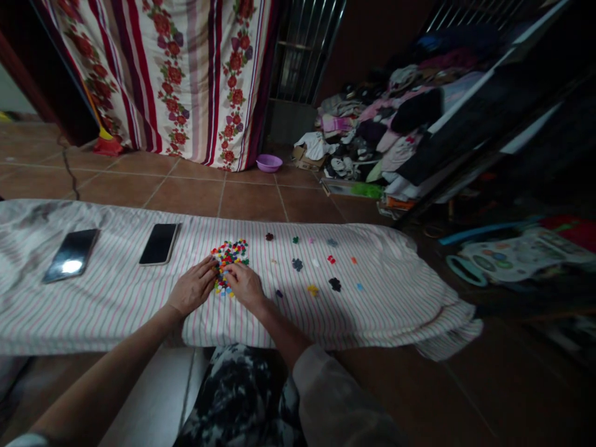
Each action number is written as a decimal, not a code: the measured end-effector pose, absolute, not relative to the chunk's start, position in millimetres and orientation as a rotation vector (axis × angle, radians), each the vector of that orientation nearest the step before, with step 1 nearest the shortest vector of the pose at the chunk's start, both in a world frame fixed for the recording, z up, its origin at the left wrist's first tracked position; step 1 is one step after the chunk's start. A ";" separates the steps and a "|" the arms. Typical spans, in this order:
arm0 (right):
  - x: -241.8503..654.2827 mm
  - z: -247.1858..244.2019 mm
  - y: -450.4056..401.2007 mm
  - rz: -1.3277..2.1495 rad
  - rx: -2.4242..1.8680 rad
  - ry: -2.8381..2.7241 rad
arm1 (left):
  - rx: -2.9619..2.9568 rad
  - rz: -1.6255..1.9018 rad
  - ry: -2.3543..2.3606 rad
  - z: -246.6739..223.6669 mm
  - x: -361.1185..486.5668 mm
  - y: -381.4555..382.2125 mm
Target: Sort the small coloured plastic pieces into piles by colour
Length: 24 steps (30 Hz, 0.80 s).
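Note:
A mixed heap of small coloured pieces, perhaps beads, lies on the striped cloth in front of me. My left hand rests flat at the heap's left edge, fingers stretched out. Over the heap's right side is my right hand, its fingers bent and drawn together among the pieces; what they pinch is too small to tell. To the right sit separate little groups sorted by colour, among them dark grey pieces, black pieces, yellow pieces, red pieces and dark red pieces.
Two phones, a larger one and a smaller one, lie left on the striped cloth. Beyond are a purple basin, a floral curtain and a heap of clothes. A tiled floor surrounds the cloth-covered surface.

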State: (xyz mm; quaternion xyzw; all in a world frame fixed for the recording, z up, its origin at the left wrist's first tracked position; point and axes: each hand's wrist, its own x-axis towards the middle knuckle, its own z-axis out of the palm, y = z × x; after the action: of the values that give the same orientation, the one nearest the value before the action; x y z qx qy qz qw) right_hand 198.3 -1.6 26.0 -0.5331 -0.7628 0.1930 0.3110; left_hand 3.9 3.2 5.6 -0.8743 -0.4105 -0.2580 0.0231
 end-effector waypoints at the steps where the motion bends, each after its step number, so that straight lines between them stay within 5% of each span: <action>1: 199.5 26.5 -2.3 0.502 -1.402 -2.013 | -2.702 -0.803 -1.267 4.9 4.0 3.5; 24: 269.9 11.1 -41.3 0.398 -1.521 -1.594 | -2.607 -0.888 -1.170 -2.3 -0.7 7.1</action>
State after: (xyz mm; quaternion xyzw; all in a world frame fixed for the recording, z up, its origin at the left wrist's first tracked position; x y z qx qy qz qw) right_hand 269.9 -41.3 11.1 -0.6113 -0.6408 0.1599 0.4360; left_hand -0.7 7.1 -2.3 -0.8688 -0.3900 -0.2959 0.0748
